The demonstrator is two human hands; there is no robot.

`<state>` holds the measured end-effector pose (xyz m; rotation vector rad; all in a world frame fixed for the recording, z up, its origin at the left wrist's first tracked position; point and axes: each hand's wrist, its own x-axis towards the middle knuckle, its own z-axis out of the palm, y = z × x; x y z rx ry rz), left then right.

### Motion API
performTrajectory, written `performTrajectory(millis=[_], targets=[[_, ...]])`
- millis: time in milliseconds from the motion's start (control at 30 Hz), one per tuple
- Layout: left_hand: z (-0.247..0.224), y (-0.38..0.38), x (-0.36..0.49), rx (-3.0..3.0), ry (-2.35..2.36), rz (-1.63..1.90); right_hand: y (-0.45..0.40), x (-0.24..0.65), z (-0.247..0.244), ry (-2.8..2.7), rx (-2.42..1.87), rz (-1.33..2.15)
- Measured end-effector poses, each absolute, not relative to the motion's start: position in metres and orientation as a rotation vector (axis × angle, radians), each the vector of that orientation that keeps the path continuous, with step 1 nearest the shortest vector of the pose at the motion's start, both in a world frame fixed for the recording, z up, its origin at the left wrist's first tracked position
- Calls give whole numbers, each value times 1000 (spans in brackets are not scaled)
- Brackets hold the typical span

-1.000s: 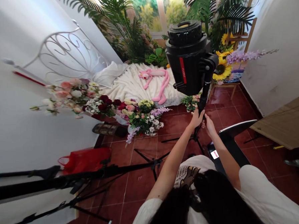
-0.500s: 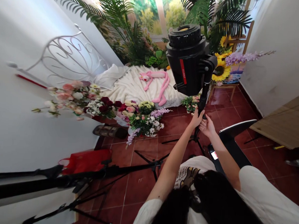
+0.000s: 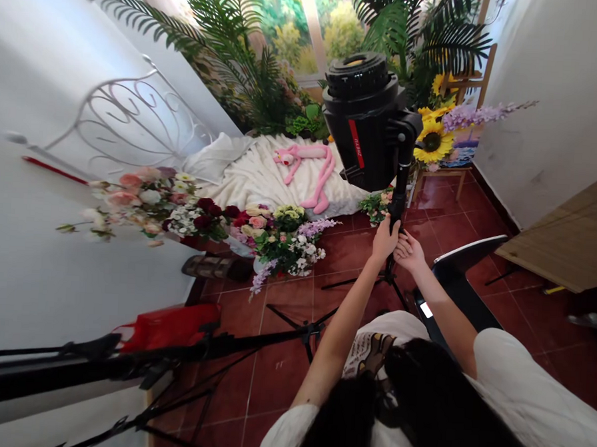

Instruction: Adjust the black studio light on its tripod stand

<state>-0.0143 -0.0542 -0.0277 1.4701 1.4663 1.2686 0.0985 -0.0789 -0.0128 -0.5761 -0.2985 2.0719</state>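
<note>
A black studio light (image 3: 356,130) with a red stripe stands on a black light stand (image 3: 401,182) in front of me. Just below its lamp head, my left hand (image 3: 385,240) is wrapped round the stand's pole. My right hand (image 3: 410,251) is beside it, slightly lower and to the right. Its fingers are curled together against the pole, where a knob showed half a second ago; the fingers now largely cover that spot. The stand's legs spread on the floor beneath my hands.
A second black stand (image 3: 252,338) crosses the lower left, near a red bag (image 3: 173,327). Flower bunches (image 3: 292,240) line a bed with a pink plush toy (image 3: 309,154). A black chair (image 3: 468,279) is close on my right, beside a wooden panel (image 3: 568,224).
My view has shifted slightly, so the light and both hands appear a little further left. The right hand's fingers have curled in more at the pole. The left hand keeps its hold.
</note>
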Motion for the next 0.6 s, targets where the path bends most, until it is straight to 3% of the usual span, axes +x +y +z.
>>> performTrajectory(millis=[167, 333, 467, 600], targets=[[-47, -114, -48, 1509, 1501, 1011, -80, 97, -15, -242, -527, 2086], [-113, -215, -95, 1261, 1566, 676, -85, 86, -31, -57, -519, 2091], [-159, -305, -138, 982, 1774, 693, -96, 75, -46, 139, -547, 2086], [-168, -382, -191, 539, 2068, 862, -104, 72, -55, 203, -658, 2127]])
